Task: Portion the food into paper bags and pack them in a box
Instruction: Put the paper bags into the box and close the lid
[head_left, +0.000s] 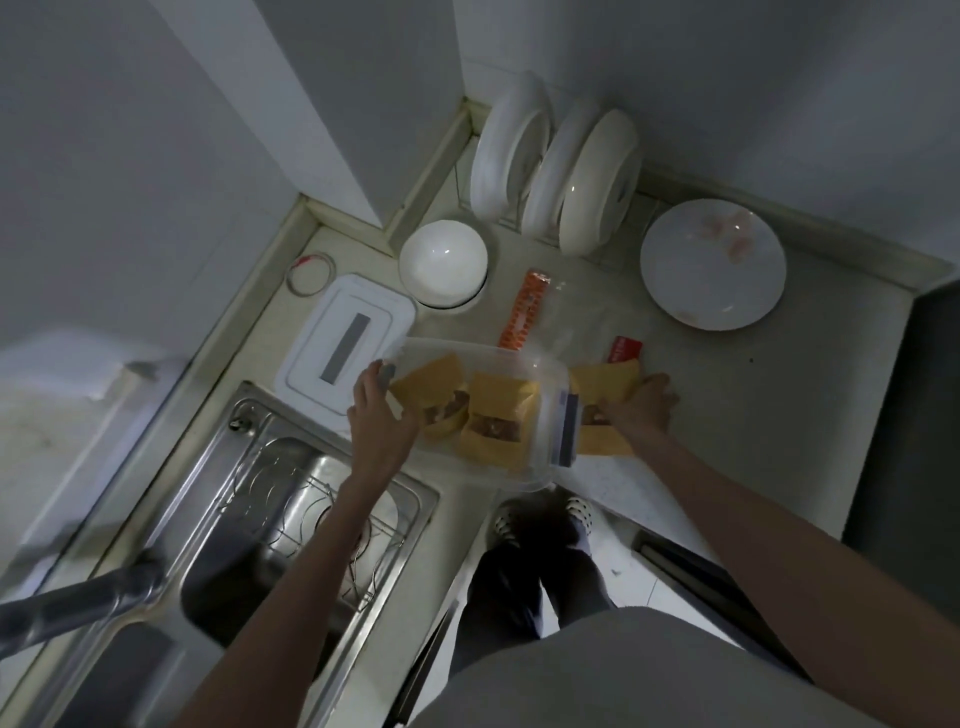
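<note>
With the left hand (382, 415) gripping the clear box (483, 410) at the counter's front edge, the right hand (641, 410), grasping the third paper bag (605, 395), should slide it upright beside the two inside

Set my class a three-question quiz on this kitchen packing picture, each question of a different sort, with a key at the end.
1. True or false: the left hand holds the clear plastic box at its end nearer the sink.
2. How many paper bags are inside the box? A) none B) two C) five
3. Fill in: the right hand grips a third paper bag lying on the ______, outside the box.

Key: 1 true; 2 B, the two paper bags show through the clear wall; 3 counter.
</note>
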